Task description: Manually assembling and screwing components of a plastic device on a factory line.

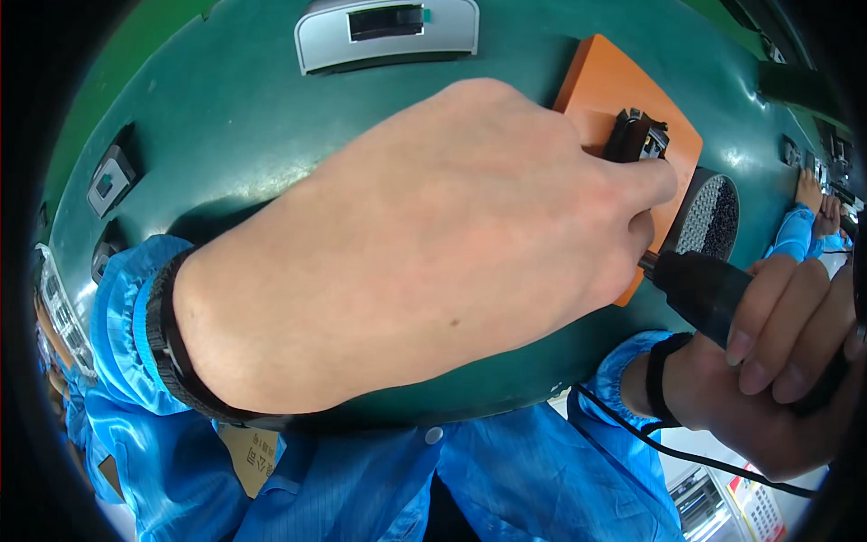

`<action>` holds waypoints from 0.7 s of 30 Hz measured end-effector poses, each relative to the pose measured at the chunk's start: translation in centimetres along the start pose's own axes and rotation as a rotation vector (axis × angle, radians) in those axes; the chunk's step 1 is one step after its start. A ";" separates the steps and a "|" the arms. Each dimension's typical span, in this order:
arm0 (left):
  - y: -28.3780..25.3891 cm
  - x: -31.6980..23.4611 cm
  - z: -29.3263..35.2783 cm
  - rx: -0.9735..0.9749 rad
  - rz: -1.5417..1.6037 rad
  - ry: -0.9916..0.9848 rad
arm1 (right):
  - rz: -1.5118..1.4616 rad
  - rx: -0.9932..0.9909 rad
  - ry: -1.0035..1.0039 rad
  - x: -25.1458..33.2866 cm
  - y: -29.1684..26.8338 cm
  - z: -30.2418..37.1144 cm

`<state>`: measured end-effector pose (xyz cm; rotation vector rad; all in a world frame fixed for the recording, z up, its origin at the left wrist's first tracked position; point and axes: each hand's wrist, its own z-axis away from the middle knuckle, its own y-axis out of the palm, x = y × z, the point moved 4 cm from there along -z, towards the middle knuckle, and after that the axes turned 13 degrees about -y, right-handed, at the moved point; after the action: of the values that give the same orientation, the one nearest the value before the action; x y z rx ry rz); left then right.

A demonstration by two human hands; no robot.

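My left hand reaches across the middle of the view, back upward, its fingers curled down over an orange block. A small black part with metal bits lies on that block, right against my left fingers. The fingertips are hidden, so what they pinch does not show. At the lower right, my right hand is wrapped round a black electric screwdriver. Its tip points left and ends beside my left fingers; the bit's end is hidden behind them.
A two-part dish of silver and black screws stands right of the block. At the far side of the green table sits a silver housing; a smaller grey one lies left. A cable hangs low right. Another person's hands appear far right.
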<state>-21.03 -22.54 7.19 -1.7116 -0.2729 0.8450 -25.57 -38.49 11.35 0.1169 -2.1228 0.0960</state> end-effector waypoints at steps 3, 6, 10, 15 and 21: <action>1.1 0.9 -0.5 -0.197 0.332 -0.041 | 0.074 0.017 0.051 0.1 0.4 -0.2; -0.6 0.5 -0.3 0.039 0.159 -0.027 | 0.078 0.057 0.101 0.1 1.4 -0.7; 1.6 0.7 1.1 -0.044 0.024 -0.016 | 0.130 0.086 0.185 0.2 2.4 -1.0; 2.0 0.9 1.0 -0.276 0.170 0.092 | 0.032 0.006 0.022 -1.0 1.4 -0.8; 1.5 1.0 0.8 0.021 -0.009 0.004 | -0.305 -0.109 -0.301 0.5 -5.1 -1.6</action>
<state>-21.14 -21.83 5.38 -1.6907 -0.2681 0.8354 -23.86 -43.41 12.68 0.4097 -2.3769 -0.2307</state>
